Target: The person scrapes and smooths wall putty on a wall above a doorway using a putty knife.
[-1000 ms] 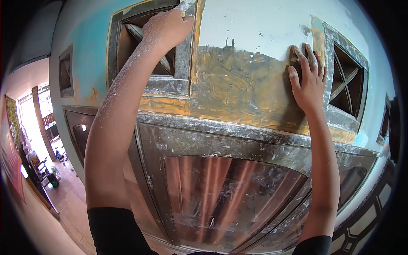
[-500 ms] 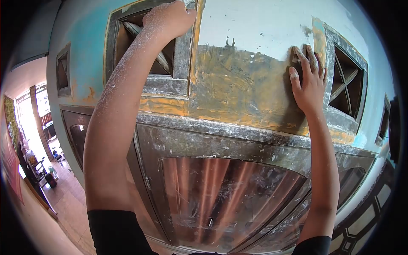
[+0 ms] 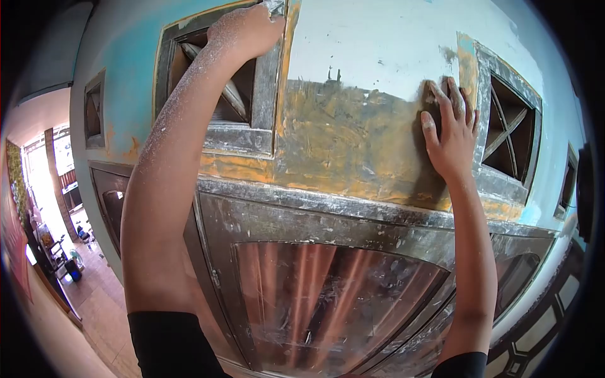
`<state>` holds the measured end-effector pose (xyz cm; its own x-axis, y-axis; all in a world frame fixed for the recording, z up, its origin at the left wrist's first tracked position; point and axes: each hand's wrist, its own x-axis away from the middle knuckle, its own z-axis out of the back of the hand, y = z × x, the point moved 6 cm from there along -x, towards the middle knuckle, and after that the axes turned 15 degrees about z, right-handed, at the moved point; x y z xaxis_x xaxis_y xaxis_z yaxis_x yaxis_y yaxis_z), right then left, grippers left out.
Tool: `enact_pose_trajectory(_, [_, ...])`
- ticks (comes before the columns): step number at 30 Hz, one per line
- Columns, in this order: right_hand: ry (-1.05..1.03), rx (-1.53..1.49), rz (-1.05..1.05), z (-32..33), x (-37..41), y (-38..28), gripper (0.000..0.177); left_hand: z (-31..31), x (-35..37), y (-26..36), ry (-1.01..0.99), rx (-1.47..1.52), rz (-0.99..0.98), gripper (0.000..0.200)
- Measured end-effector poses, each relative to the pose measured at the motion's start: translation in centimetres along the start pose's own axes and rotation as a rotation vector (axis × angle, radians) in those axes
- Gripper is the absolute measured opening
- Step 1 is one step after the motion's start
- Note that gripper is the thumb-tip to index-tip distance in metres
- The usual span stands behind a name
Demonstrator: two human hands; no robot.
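My left hand (image 3: 247, 31) is raised to the upper right corner of a wooden vent frame (image 3: 265, 101), with its fingers closed. A small pale, greyish piece (image 3: 275, 6) shows at its fingertips, too little of it to name. White dust speckles that hand and forearm. On the right, my right hand (image 3: 452, 142) lies open against the wall with fingers spread, beside a second vent frame (image 3: 535, 145). Between the hands the wall is white paint (image 3: 378, 38) above and a rough brown-orange patch (image 3: 353, 138) below.
Beneath the patch runs a scuffed wooden ledge (image 3: 328, 205), above a dark wooden door frame with a glass pane (image 3: 340, 296) and reddish curtains behind it. At the far left, a bright doorway (image 3: 60, 157) opens past a tiled floor (image 3: 101, 302).
The view has tilted slightly, so the wall and both hands sit a little lower in it. Both hands keep nearly the same places on the wall and frame.
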<state>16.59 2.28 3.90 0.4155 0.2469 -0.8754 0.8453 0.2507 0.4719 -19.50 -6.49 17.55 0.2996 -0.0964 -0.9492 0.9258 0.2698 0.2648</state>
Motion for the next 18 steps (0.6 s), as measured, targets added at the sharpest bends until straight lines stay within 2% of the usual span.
enact_pose_trajectory(4, [-0.039, -0.011, 0.014, 0.2, 0.2, -0.4, 0.054, 1.6, -1.9, 1.2, -0.015, -0.010, -0.007, 0.058])
enact_pose_trajectory(6, [-0.040, -0.014, 0.014, 0.3, 0.2, -0.5, 0.054, 4.8, -0.3, 3.2, -0.214, 0.053, 0.098, 0.054])
enact_pose_trajectory(13, [-0.050, -0.039, 0.010, 0.4, 0.2, -0.3, 0.053, 3.8, -4.7, 3.4, -0.110, 0.106, 0.108, 0.053])
enact_pose_trajectory(18, [-0.060, -0.041, -0.007, 0.5, 0.0, -0.4, 0.054, 4.4, -6.5, 4.5, -0.193, 0.068, 0.133, 0.054])
